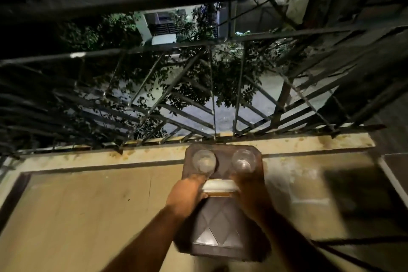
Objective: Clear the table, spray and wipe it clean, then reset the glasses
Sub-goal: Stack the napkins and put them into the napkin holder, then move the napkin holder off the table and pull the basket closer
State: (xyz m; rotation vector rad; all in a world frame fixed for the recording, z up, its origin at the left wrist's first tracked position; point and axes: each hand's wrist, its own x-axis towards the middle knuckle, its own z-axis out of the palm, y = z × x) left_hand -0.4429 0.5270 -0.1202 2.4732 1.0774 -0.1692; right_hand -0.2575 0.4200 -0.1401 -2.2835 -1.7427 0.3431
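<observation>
A small dark brown plastic table [223, 154] stands against a balcony ledge, seen from above. Two clear glasses stand on its far side, one at the left [204, 160] and one at the right [244, 160]. At the near edge of the tabletop lies a flat white and tan object [219, 187], blurred, perhaps a folded cloth or a book. My left hand [187, 194] grips its left end and my right hand [248, 194] grips its right end. Both hands are blurred. No spray bottle is in view.
A stained concrete ledge [132, 157] with a dark metal railing [198, 99] runs behind the table. Trees and a street lie far below. The tan tiled floor [88, 216] spreads to the left; a dark cable [353, 249] lies at the right.
</observation>
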